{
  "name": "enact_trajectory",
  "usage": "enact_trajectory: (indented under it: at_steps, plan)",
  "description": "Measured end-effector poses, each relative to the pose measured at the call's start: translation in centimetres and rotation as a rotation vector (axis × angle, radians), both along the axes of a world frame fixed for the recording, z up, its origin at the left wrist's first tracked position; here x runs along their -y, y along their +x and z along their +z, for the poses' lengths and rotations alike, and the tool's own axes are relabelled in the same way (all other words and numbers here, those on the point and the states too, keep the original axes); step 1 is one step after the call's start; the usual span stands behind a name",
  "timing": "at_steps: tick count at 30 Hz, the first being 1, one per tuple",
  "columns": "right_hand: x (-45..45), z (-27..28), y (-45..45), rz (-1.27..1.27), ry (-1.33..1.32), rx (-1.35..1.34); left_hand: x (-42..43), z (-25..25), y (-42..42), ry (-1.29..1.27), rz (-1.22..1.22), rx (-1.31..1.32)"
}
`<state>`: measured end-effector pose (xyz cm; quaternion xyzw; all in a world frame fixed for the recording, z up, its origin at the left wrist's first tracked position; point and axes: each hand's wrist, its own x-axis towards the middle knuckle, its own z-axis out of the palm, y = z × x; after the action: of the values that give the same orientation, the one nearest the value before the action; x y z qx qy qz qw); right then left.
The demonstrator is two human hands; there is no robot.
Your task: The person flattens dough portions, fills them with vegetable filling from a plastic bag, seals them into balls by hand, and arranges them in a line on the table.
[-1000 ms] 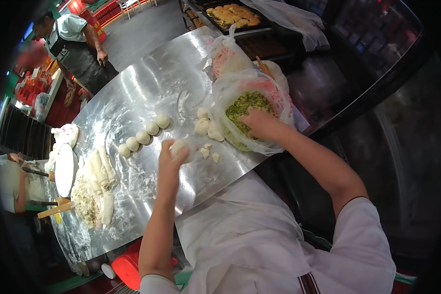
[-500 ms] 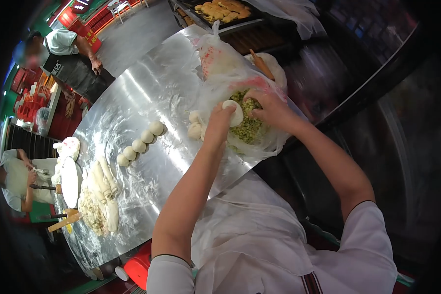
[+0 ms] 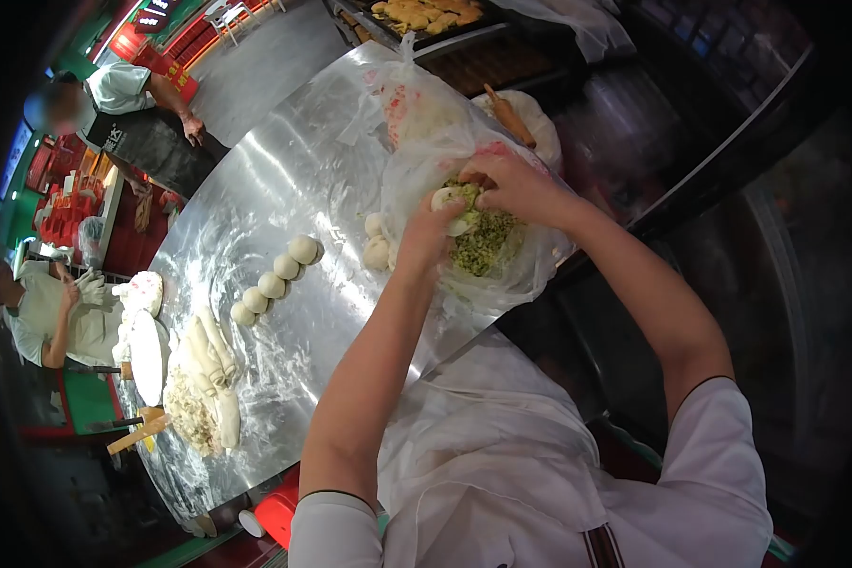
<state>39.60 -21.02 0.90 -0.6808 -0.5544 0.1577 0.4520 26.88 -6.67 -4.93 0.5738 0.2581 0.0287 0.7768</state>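
Observation:
My left hand (image 3: 426, 233) is closed around a small round dough wrapper (image 3: 444, 199), held over the near side of a clear plastic bag (image 3: 532, 286). Green chopped filling (image 3: 488, 244) lies heaped in that bag. Some of the filling now sits on the wrapper, and the fingers of my right hand (image 3: 519, 189) are bent and pressed together against it. My right fingertips are partly hidden. Beside my left wrist, pale dough pieces (image 3: 377, 253) rest on the metal table (image 3: 341, 303).
Dough balls (image 3: 272, 284) line up mid-table. Left of them lie dough strips (image 3: 208, 352), a crumbly pale mix (image 3: 187, 407) and wooden-handled tools (image 3: 137, 433). A rolling pin (image 3: 508, 117) lies behind the bags. One co-worker (image 3: 147, 123) stands across the table, another (image 3: 43, 312) at far left.
My right hand has come up from the heap to the wrapper, bringing green filling onto it. The wrapper is now cupped. The far-left co-worker's hands have risen.

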Motion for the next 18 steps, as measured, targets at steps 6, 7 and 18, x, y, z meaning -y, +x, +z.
enact_trajectory:
  at_steps: [6, 7, 18]
  plan:
    - [-1.1, -2.4, 1.0, -0.055, -0.254, -0.139, 0.4, 0.8, 0.3, -0.160, 0.040, 0.069]
    - [-1.6, -3.0, 0.7, -0.061, -0.069, 0.107, 1.0, 1.1, 0.4, -0.076, 0.048, 0.049]
    - [-2.2, -7.1, 0.7, -0.066, -0.122, 0.705, 0.9, 1.7, -0.5, -0.026, 0.198, 0.117]
